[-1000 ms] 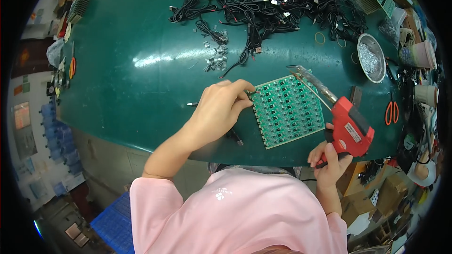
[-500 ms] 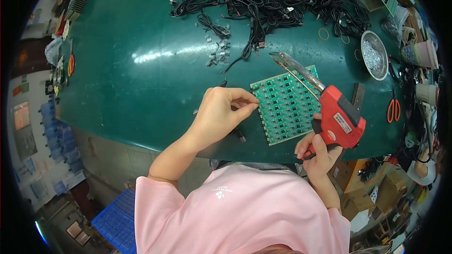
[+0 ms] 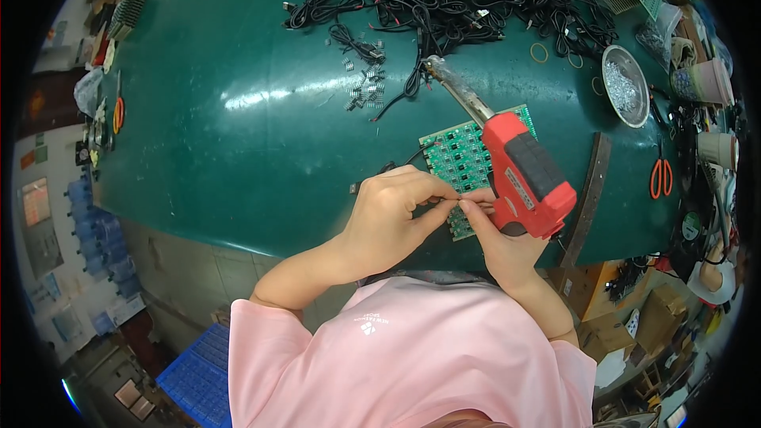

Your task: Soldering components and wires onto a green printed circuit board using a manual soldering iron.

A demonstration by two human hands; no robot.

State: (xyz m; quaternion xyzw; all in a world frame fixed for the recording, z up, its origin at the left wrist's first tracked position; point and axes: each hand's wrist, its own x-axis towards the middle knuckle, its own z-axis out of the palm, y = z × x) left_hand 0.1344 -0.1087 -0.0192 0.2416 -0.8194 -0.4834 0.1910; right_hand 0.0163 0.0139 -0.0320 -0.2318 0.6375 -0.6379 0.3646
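From the head view, the right hand (image 3: pixel 507 242) grips a red soldering gun (image 3: pixel 527 174), tip pointing away over the green board (image 3: pixel 464 162) on the table (image 3: pixel 238 150). The left hand (image 3: pixel 392 214) pinches 1 thin wire (image 3: pixel 444 200) at the board's near edge, its fingertips meeting the right fingertips.

A single head-worn fisheye camera looks steeply down, close over the green workbench (image 3: pixel 238 150).

you have one green circuit board (image 3: pixel 456 160), one red soldering gun (image 3: pixel 523 176) over the board, one metal bowl (image 3: pixel 625 85) and two orange scissors (image 3: pixel 660 177) (image 3: pixel 118 113) beyond it.
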